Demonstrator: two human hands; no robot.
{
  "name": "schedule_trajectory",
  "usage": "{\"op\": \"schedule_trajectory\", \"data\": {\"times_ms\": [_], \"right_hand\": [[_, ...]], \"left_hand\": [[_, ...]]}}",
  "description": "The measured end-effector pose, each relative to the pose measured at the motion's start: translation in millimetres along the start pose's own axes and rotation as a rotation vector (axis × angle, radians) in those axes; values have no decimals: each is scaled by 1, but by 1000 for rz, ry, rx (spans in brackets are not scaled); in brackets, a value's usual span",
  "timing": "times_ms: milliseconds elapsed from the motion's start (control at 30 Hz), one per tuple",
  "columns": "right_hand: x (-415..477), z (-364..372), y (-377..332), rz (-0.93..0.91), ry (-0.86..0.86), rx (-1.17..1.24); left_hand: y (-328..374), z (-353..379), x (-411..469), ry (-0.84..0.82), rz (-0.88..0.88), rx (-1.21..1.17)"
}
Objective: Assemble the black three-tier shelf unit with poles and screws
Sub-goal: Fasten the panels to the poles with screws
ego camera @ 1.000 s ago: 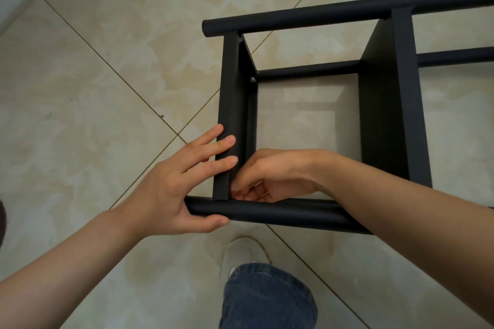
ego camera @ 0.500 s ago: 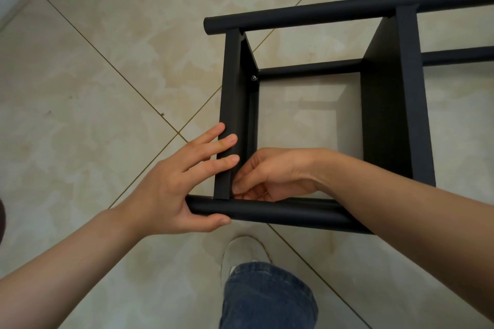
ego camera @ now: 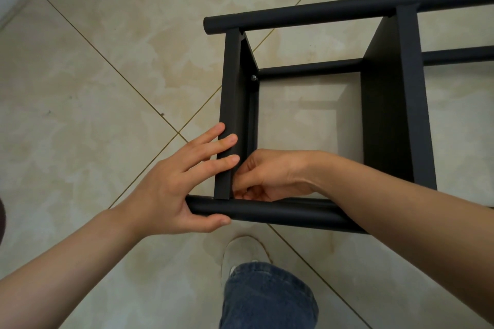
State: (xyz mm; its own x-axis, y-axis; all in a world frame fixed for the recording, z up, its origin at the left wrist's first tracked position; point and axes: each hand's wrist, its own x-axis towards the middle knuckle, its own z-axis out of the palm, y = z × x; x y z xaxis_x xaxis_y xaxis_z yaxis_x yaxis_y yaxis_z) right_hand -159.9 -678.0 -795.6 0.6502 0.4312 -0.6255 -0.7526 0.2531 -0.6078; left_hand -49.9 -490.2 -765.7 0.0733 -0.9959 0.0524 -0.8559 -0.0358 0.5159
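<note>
While the black shelf unit [ego camera: 387, 120] lies sideways on the floor [ego camera: 80, 88], the left hand [ego camera: 171, 184] presses spread fingers on its end shelf [ego camera: 231, 83], thumb under the near pole [ego camera: 280, 212]. The right hand [ego camera: 272, 173] pinches a half-hidden screw [ego camera: 247, 191] there.

Not reading anything here, honestly. The black shelf unit [ego camera: 417, 101] isn't showing any writing, label, brand or number, and the floor tiles [ego camera: 107, 115] aren't carrying any either.
</note>
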Motion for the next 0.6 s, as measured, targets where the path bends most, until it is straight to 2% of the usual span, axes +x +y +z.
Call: {"op": "schedule_trajectory", "data": {"times_ms": [167, 600], "right_hand": [[-5, -6, 1, -5, -68, 40], [-5, -6, 2, 63, -99, 14]], "left_hand": [[0, 0, 0, -1, 0, 0], [0, 0, -1, 2, 3, -4]]}}
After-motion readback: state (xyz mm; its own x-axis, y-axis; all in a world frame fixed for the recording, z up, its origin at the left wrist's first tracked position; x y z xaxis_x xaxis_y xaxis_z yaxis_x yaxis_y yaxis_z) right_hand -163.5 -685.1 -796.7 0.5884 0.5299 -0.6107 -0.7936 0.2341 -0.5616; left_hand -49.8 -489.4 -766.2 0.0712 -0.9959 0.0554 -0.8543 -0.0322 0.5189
